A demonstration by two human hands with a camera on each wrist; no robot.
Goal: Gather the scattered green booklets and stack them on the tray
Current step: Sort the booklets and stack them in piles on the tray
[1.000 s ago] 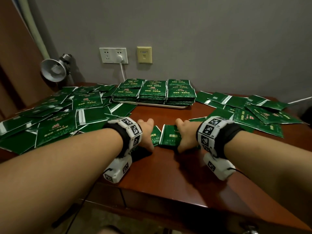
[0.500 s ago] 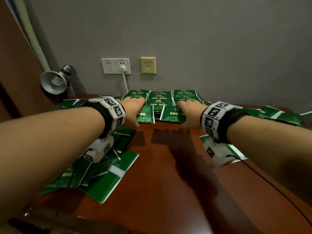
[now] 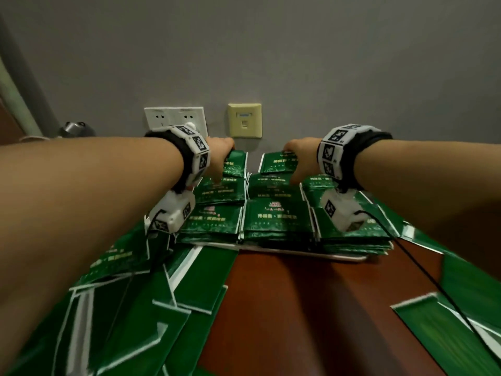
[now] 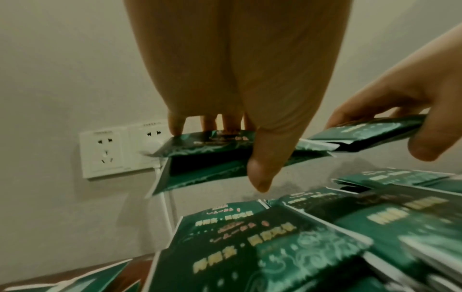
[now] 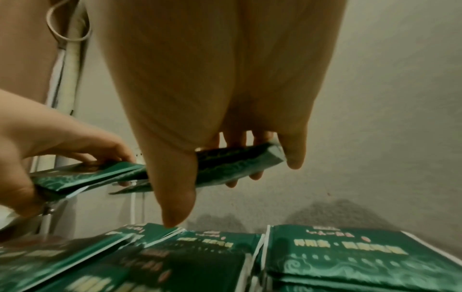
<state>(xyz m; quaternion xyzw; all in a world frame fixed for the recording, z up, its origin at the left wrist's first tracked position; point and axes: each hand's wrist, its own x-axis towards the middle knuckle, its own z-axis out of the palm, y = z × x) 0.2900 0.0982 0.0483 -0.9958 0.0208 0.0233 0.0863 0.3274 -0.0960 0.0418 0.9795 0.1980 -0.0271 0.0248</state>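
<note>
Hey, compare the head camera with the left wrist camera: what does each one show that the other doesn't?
Only the head view shows the tray's pale front rim, the bare brown table, the scattered booklets to the left, and the beige wall plate.

Only the left wrist view shows the left hand's fingers and thumb pinching its booklets, clear of the stacks below.

Both show the left hand, the right hand holding its own booklets, the stacked booklets and the white socket.

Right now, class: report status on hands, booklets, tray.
Left hand and right hand each grip green paper booklets above the stacks. Flat pale tray nearly full. Nothing blocking.
</note>
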